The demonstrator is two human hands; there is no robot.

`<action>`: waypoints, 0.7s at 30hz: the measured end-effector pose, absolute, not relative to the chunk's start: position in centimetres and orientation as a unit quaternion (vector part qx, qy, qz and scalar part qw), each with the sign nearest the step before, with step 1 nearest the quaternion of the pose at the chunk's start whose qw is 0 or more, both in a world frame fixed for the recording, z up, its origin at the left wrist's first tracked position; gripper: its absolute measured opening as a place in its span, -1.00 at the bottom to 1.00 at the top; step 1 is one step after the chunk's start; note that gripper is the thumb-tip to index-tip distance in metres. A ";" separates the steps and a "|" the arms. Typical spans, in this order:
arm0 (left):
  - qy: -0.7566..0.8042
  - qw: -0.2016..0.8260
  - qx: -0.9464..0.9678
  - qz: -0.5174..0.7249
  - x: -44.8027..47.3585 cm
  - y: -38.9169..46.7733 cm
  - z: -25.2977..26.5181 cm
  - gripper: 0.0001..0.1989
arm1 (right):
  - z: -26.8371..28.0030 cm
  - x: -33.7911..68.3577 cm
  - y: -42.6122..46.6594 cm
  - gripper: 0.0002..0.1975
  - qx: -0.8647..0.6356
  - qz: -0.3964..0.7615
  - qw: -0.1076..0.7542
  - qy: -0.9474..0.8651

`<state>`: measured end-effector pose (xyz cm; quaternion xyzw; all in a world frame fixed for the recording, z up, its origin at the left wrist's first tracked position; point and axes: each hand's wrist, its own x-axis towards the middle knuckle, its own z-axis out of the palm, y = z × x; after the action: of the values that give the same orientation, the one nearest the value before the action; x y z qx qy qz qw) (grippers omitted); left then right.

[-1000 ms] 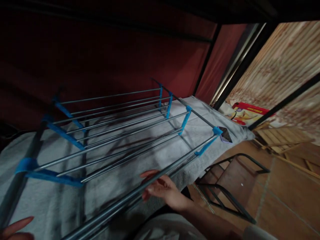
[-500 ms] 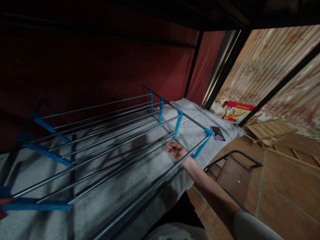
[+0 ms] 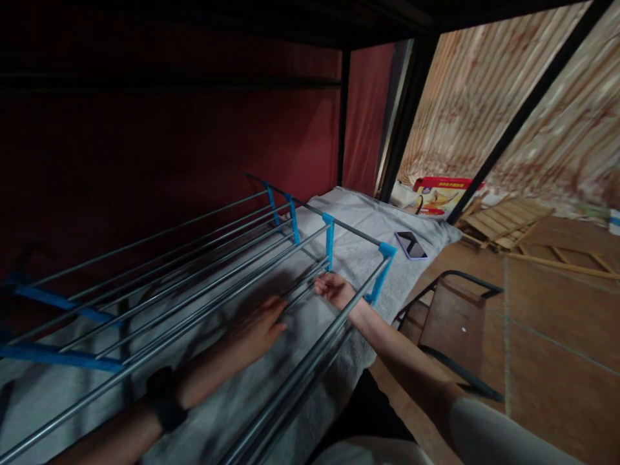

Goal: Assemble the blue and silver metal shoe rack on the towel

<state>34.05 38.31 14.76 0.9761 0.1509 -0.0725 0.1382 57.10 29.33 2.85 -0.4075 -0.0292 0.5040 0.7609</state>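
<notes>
A rack of grey metal rods (image 3: 213, 274) with blue plastic brackets (image 3: 329, 241) lies across the bed and surrounds both hands. My right hand (image 3: 334, 289) is beside the rod ends, just below one blue bracket; its fingers are curled together, and what they hold, if anything, cannot be made out. Reaching between the rods from the lower left, my left hand (image 3: 261, 326) wears a black band on its wrist. Its fingers stretch toward the lower rods near my right hand, slightly blurred, with the thumb apart.
Under the rack is a grey blanket (image 3: 358, 206), with a phone (image 3: 411, 245) near its right edge. A brown chair (image 3: 455, 316) stands on the tiled floor. Beyond are folded wooden slats (image 3: 508, 219) and a red and yellow box (image 3: 440, 197). Black frame bars surround the bed.
My left hand has left the blue bracket at the far left and come in between the rods toward my right hand. My right hand stays by the rod ends. The view has shifted.
</notes>
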 end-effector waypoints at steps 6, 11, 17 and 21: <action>0.140 -0.019 0.989 -0.030 38.6 39.3 11.6 -0.49 | 4.0 57.9 29.3 -0.80 -0.410 0.527 0.742 0.067; 0.168 -0.038 0.984 -0.038 40.2 39.8 10.1 -0.50 | 5.2 57.7 28.9 -0.81 -0.383 0.524 0.756 0.079; 0.213 -0.009 0.977 -0.011 40.7 40.3 10.7 -0.48 | 7.2 58.1 29.1 -0.87 -0.361 0.520 0.773 0.039; 0.222 -0.022 0.975 -0.008 40.7 40.4 11.9 -0.49 | 7.8 58.6 30.0 -0.90 -0.361 0.519 0.774 0.020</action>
<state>40.75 40.43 11.89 0.9747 0.2222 -0.0083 -0.0215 58.57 30.01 7.83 -0.3612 0.0199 0.5195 0.7741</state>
